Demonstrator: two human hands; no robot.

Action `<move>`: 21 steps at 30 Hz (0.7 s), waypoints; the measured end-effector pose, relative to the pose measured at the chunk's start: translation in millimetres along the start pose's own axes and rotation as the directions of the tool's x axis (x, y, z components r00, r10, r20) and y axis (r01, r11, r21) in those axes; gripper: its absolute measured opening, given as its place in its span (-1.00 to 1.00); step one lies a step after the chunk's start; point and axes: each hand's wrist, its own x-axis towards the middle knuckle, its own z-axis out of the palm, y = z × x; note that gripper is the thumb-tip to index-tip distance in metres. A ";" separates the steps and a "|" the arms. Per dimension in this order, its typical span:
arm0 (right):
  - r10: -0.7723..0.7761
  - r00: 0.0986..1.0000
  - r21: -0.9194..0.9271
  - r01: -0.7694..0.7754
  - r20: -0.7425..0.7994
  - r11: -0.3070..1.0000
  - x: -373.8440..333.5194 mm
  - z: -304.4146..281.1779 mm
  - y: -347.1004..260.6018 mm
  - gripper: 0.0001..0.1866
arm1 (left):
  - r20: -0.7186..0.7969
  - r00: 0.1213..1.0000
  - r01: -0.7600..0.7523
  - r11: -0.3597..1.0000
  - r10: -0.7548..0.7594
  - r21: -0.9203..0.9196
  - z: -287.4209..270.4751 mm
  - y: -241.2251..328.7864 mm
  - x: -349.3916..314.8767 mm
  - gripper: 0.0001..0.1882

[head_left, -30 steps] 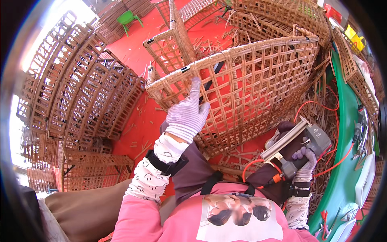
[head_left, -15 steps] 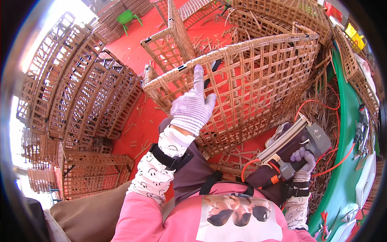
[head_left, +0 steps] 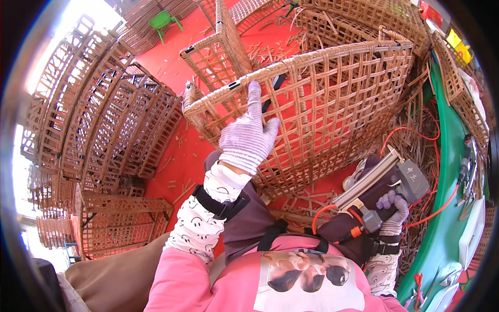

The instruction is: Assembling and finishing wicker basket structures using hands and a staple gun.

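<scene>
A large woven rattan lattice frame (head_left: 332, 99) stands tilted in front of me. Against its near side is my left hand (head_left: 244, 138) in a striped glove, its index finger stretched up to just below the wrapped top rim and its thumb apart; the remaining fingers are mostly hidden. A black patch (head_left: 234, 85) shows on the rim beside that fingertip. At the lower right, my right hand (head_left: 396, 210), also gloved, is closed around the handle of a grey pneumatic nail gun (head_left: 413, 179). The nail gun lies over my leg, apart from the frame.
Stacked brown woven frames (head_left: 99, 119) fill the left side. An orange air hose (head_left: 442, 213) runs past the nail gun. To my right curves a green table (head_left: 434, 244) with hand tools on it. Rattan scraps litter the red floor (head_left: 171, 151). A green stool (head_left: 161, 22) stands far back.
</scene>
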 end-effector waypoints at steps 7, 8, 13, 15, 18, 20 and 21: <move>-0.007 1.000 -0.030 0.007 0.004 1.000 0.5 -4.7 1.4 -0.30 | 0.025 1.000 -0.003 1.000 0.004 -0.025 0.3 -1.1 2.2 -0.12; -0.006 1.000 -0.011 0.006 -0.006 1.000 0.5 -5.2 1.7 -0.29 | 0.031 1.000 0.004 1.000 -0.004 -0.014 -0.8 -1.0 2.3 -0.12; -0.001 1.000 -0.029 0.001 -0.004 1.000 -0.5 -10.0 0.9 -0.28 | 0.048 0.999 0.021 1.000 -0.020 -0.008 -1.3 -0.2 1.9 -0.12; 0.014 1.000 -0.013 -0.014 -0.024 1.000 -0.8 -20.0 1.4 -0.27 | 0.038 0.999 0.010 1.000 -0.011 0.014 0.7 0.9 1.4 -0.12; 0.028 0.999 -0.015 -0.029 -0.041 0.999 0.2 -22.0 2.3 -0.27 | 0.025 1.000 0.002 1.000 -0.001 -0.026 4.9 -3.4 1.6 -0.12; 0.012 0.999 -0.022 -0.013 -0.031 1.000 -0.4 -13.2 0.9 -0.27 | 0.018 1.000 0.001 1.000 0.000 -0.018 2.1 -1.7 1.0 -0.11; 0.000 1.000 -0.030 0.000 -0.023 1.000 -1.0 -10.3 0.3 -0.27 | 0.014 1.000 0.002 1.000 -0.002 -0.009 0.9 -0.8 0.6 -0.11</move>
